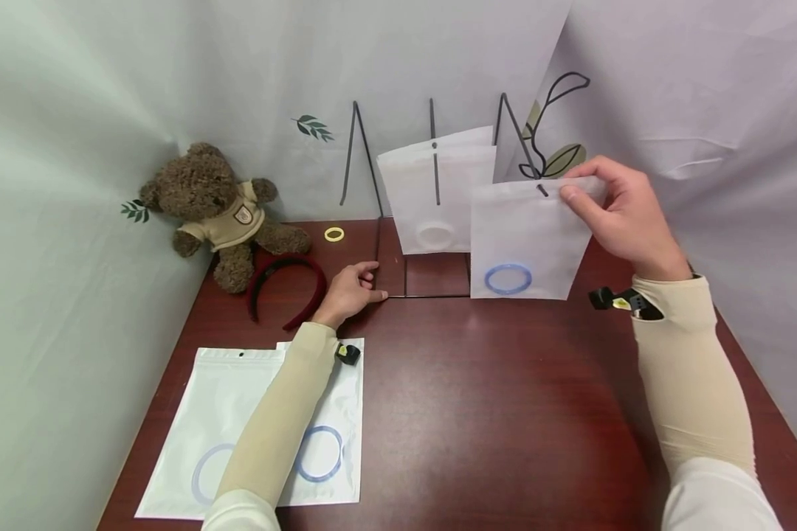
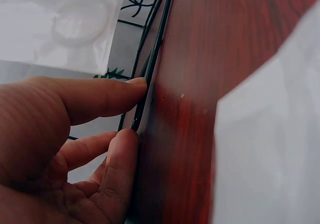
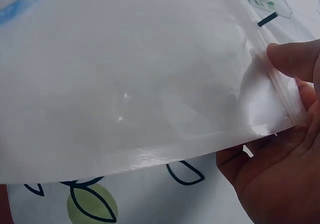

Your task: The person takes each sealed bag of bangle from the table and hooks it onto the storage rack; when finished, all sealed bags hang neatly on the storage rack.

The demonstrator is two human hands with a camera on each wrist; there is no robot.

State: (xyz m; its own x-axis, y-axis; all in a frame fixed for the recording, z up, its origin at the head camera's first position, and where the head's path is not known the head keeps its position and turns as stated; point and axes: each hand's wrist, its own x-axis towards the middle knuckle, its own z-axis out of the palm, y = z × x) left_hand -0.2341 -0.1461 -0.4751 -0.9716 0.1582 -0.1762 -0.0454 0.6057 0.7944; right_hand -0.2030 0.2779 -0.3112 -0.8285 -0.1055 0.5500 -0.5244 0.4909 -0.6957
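Observation:
My right hand point(image 1: 627, 214) pinches a white zip bag point(image 1: 525, 236) by its top right corner, thumb in front. A blue bangle point(image 1: 508, 279) shows inside this bag. The tip of a hook of the black wire rack point(image 1: 436, 177) pokes through the bag's top hole. My left hand point(image 1: 350, 293) holds the front left corner of the rack's base, its thumb and a finger against the wire point(image 2: 150, 73) in the left wrist view. Another white bag point(image 1: 405, 184) with a pale bangle hangs on the middle hook. The left hook has no bag on it.
Two white bags point(image 1: 202, 398) with bangles lie at the front left, partly beneath my left forearm. A dark red headband point(image 1: 319, 291), a brown teddy bear point(image 1: 199, 184) and a small yellow ring point(image 1: 334, 234) are at the back left. Pale cloth point(image 1: 53, 221) surrounds the table.

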